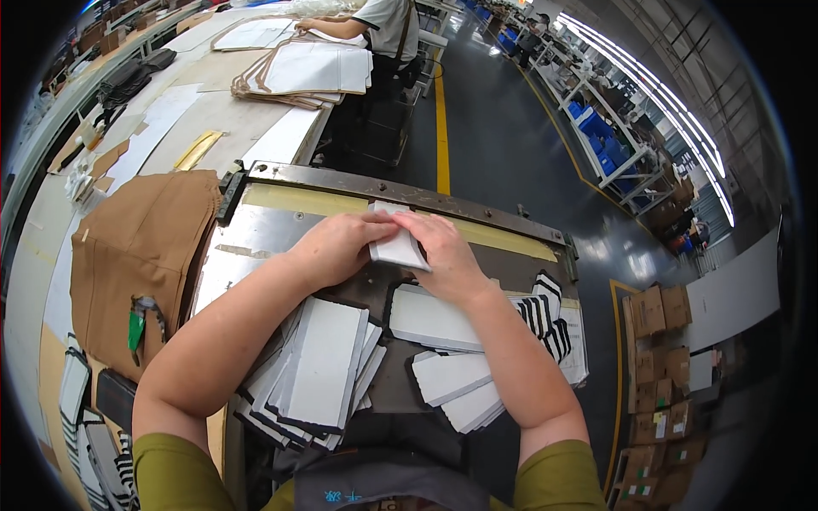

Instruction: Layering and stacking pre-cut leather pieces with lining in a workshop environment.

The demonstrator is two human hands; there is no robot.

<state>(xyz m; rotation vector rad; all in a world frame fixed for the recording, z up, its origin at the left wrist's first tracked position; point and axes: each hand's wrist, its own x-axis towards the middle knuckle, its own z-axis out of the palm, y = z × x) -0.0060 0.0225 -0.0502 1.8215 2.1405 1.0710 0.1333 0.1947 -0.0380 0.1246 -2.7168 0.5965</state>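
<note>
Both my hands are together at the machine's metal front bar (383, 189), over a small white panel (397, 250) that runs up to the bar. My left hand (339, 245) holds its left side with the fingers bent over the top. My right hand (445, 254) grips its right side, fingertips meeting the left ones. The panel's far end is partly covered by my fingers. Near my body, a fanned stack of white panels with grey and black edges (324, 362) lies on the metal table. More such panels (434, 317) lie under my right forearm.
Brown cloth pieces (141, 255) are piled at the left, beside striped-edge panels (75, 383). Black-and-white striped pieces (545, 319) lie at the right. Beyond the bar, a co-worker (388, 34) handles white sheets (315, 68) on a long table. Cardboard boxes (660, 366) stand at the right.
</note>
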